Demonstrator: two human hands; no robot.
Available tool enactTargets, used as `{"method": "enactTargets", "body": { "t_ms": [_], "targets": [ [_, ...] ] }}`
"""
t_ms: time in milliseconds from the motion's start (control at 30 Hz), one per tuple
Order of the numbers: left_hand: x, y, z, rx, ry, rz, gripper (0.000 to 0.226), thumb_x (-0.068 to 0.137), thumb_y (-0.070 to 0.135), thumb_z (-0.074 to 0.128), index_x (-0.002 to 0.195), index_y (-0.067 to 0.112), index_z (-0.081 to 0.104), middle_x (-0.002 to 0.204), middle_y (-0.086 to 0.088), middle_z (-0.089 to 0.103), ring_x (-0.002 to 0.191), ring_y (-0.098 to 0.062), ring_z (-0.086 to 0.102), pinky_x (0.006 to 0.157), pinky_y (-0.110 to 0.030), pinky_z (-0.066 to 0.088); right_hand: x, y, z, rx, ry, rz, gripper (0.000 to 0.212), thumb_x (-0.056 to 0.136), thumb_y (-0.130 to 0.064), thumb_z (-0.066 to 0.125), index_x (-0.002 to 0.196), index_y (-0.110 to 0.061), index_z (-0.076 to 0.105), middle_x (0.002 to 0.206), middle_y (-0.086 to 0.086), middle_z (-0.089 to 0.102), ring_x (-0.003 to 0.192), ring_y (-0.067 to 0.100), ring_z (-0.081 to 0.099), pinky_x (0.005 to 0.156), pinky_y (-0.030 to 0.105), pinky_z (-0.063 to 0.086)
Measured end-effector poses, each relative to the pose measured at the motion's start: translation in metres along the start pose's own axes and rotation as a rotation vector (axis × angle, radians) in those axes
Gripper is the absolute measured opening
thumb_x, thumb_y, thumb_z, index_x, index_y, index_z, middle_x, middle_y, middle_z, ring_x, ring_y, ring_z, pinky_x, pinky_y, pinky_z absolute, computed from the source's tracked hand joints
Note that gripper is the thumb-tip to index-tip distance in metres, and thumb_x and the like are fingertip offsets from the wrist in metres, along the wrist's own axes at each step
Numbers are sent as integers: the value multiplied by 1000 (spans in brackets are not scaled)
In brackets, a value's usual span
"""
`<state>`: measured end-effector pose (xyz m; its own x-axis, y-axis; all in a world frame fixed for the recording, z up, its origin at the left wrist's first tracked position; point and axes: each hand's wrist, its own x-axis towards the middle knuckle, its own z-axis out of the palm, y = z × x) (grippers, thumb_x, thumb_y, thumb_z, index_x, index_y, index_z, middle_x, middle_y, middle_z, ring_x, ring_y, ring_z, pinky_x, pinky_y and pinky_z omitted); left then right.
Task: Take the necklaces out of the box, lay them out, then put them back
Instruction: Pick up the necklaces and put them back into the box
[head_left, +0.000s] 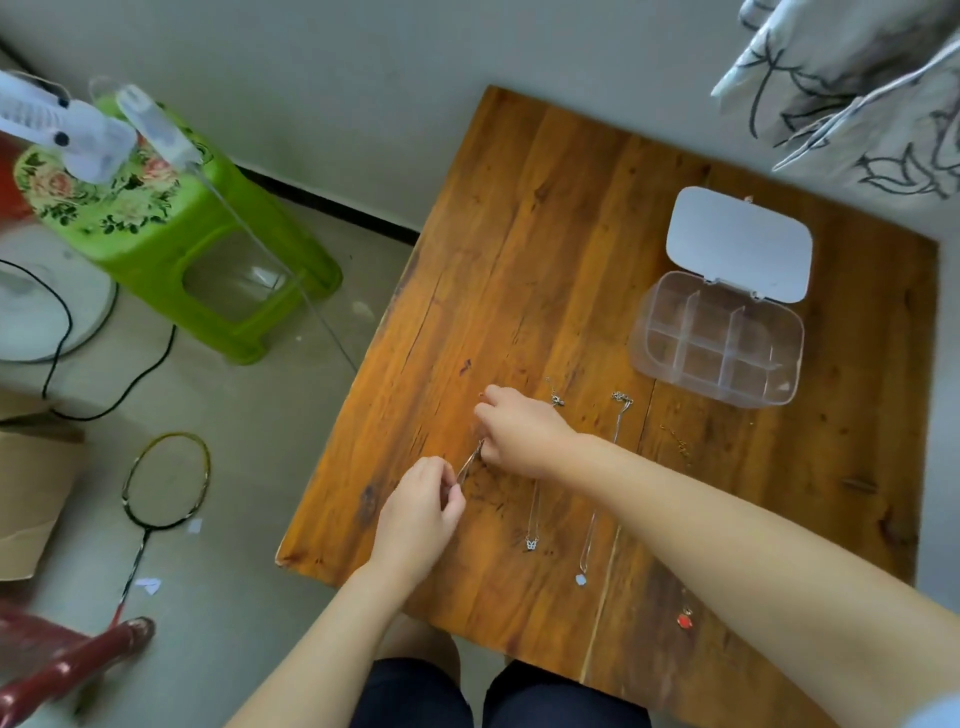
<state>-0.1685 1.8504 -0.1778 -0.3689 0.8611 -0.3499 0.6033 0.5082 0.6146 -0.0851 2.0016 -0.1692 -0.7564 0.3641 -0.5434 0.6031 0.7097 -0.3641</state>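
I see a thin silver chain (469, 461) stretched taut between both hands, its long axis running diagonally from lower left up to upper right, over the wooden table (519, 260). My left hand (418, 514) pinches its lower end with fingertips pressed together; my right hand (519, 431) pinches the upper end, fingers curled. Right of the hands, a butterfly necklace (531, 543) and a pale-pendant necklace (582, 579) lie lengthwise, pendants toward me. A red pendant (684, 620) lies further right. The clear box (717, 338) sits open, well apart.
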Motion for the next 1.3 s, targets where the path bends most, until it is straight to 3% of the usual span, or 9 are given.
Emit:
{"method": "enactTargets", "body": {
  "t_ms": [167,267,500,600,800,933,1067,1167,1300],
  "targets": [
    [32,49,-22,-168,2,120,10,86,10,58,81,15,51,73,4,55,70,-12,54,62,-26,48,-50,34,-20,1365,56,220,20,94,-9,46,74,-13,48,105,0,69,96,13,66,93,33,50],
    [60,92,-21,-229,2,196,13,86,8,58,78,14,49,70,6,53,66,-10,51,60,-21,41,-84,61,-34,1718,168,282,24,94,-1,41,74,-13,47,76,4,73,77,21,70,84,37,54],
    [133,163,26,-202,-40,262,13,87,6,54,78,12,46,71,-1,53,62,-11,46,56,-15,37,-137,158,-81,1188,450,528,17,95,-9,52,110,-13,60,84,0,69,78,10,68,70,17,58],
    [164,189,43,-205,52,258,12,87,6,52,79,11,46,74,-2,54,64,-14,46,55,-13,36,-138,195,-98,980,477,592,19,96,-11,50,109,-10,65,86,1,70,77,10,69,68,15,57],
    [194,214,77,66,95,425,6,86,8,55,91,9,59,79,-5,59,78,-23,47,62,-30,34,-85,215,-106,864,580,496,22,97,-9,45,110,-7,64,96,4,67,80,11,67,66,13,54],
    [201,207,87,250,129,572,8,83,4,52,86,6,60,79,-9,68,73,-24,36,61,-33,22,-52,216,-95,797,516,513,20,96,-8,47,106,-8,64,94,6,66,79,14,66,58,10,49],
    [200,200,88,378,154,667,5,82,7,58,86,5,61,80,-11,69,77,-33,49,59,-34,26,-45,220,-86,797,418,540,20,96,-7,47,109,-8,62,98,10,68,83,18,69,62,16,53],
    [197,199,85,390,112,653,18,85,12,57,102,7,61,97,-12,66,92,-34,51,68,-39,38,-48,220,-86,795,432,542,21,96,-8,49,112,-8,61,103,12,69,82,16,69,73,22,56],
    [173,179,64,212,130,553,14,84,12,57,97,8,60,89,-11,62,83,-32,52,69,-40,42,-65,197,-87,727,512,495,21,96,-9,46,108,-9,63,97,7,67,66,2,62,58,14,51]
  ]
}}
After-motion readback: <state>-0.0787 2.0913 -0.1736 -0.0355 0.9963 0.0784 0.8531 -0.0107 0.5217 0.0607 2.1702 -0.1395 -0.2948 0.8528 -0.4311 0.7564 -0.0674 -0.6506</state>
